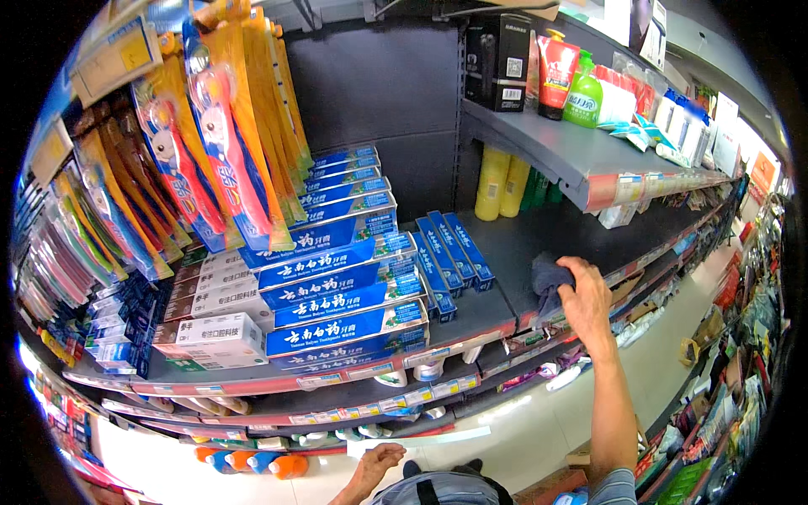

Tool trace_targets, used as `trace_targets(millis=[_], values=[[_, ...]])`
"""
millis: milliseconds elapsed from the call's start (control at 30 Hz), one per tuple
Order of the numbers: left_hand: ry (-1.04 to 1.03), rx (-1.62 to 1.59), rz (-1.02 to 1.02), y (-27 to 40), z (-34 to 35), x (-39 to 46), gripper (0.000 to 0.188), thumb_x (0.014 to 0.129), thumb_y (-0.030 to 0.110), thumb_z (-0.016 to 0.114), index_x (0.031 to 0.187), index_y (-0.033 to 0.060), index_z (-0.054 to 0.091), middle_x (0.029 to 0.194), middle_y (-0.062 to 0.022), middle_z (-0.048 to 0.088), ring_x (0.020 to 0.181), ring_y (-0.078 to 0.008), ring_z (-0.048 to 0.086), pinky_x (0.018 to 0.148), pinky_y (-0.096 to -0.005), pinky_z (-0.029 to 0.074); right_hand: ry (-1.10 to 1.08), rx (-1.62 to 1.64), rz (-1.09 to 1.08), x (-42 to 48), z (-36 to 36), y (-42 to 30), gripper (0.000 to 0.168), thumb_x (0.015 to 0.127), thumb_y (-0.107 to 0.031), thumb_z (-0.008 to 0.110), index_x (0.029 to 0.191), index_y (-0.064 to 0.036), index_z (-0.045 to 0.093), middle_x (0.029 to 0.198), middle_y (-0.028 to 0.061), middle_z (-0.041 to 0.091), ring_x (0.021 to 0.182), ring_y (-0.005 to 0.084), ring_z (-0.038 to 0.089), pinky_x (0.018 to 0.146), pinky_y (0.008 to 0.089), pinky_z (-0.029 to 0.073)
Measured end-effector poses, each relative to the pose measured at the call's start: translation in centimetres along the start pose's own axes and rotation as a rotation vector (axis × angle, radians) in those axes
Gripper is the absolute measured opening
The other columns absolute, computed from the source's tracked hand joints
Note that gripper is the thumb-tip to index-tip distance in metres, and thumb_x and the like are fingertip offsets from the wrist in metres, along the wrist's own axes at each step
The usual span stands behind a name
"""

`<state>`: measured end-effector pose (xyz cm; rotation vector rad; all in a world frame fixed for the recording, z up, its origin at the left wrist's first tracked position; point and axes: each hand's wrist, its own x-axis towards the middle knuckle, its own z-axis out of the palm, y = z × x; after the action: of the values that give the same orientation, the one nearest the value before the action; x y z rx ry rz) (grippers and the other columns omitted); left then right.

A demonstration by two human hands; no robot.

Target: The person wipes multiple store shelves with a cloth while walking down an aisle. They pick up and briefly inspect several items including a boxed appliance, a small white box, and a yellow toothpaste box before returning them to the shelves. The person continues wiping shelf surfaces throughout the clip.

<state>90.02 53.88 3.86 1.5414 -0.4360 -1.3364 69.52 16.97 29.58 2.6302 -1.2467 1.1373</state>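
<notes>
My right hand (587,300) grips a dark cloth (550,281) against the black shelf board (511,252), close to its front edge. Low in the view, my left hand (377,467) hangs before my body with its fingers loosely bent, holding nothing. To the left of the cloth lie several narrow blue toothpaste boxes (467,249), set on the shelf in a row. Beside them rise stacks of larger blue and white toothpaste boxes (347,328). White and brown boxes (211,341) sit further left.
Packaged toothbrushes (221,132) hang at upper left. Yellow bottles (492,183) stand at the back. The upper shelf (536,139) juts out at right, bearing a red tube (557,76) and a green pump bottle (584,95). Orange-capped and blue-capped bottles (288,466) are on the floor.
</notes>
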Motion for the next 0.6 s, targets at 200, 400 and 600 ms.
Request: trace_targets(millis=[200, 400, 600], values=[[0.009, 0.087, 0.156, -1.6, 1.9, 0.6, 0.036, 0.093, 0.026, 0.061, 0.120, 0.0019, 0.064, 0.112, -0.0089, 0.068, 0.102, -0.0188, 0.061, 0.088, -0.0327, 0.049, -0.145, 0.007, 0.120, 0.3, 1.5, 7.2, 0.035, 0.085, -0.019, 0.061, 0.120, -0.013, 0.062, 0.112, 0.0189, 0.067, 0.099, 0.0406, 0.065, 0.082, 0.0510, 0.052], [0.030, 0.123, 0.168, -0.7, 8.9, 0.5, 0.038, 0.093, 0.028, 0.063, 0.121, 0.0010, 0.063, 0.111, -0.0100, 0.068, 0.105, -0.0207, 0.062, 0.091, -0.0345, 0.049, -0.144, 0.066, -0.013, 0.7, 1.0, 10.2, 0.037, 0.086, -0.015, 0.060, 0.122, -0.010, 0.060, 0.106, 0.0194, 0.068, 0.097, 0.0399, 0.065, 0.081, 0.0504, 0.053], [-0.012, 0.090, 0.236, -0.6, 16.5, 0.2, 0.035, 0.094, 0.028, 0.063, 0.119, 0.0018, 0.064, 0.108, -0.0080, 0.068, 0.100, -0.0185, 0.062, 0.087, -0.0333, 0.050, -0.078, 0.123, 0.026, 0.5, 0.7, 14.9, 0.037, 0.086, -0.013, 0.060, 0.122, -0.006, 0.059, 0.105, 0.0220, 0.067, 0.096, 0.0438, 0.063, 0.084, 0.0508, 0.052]])
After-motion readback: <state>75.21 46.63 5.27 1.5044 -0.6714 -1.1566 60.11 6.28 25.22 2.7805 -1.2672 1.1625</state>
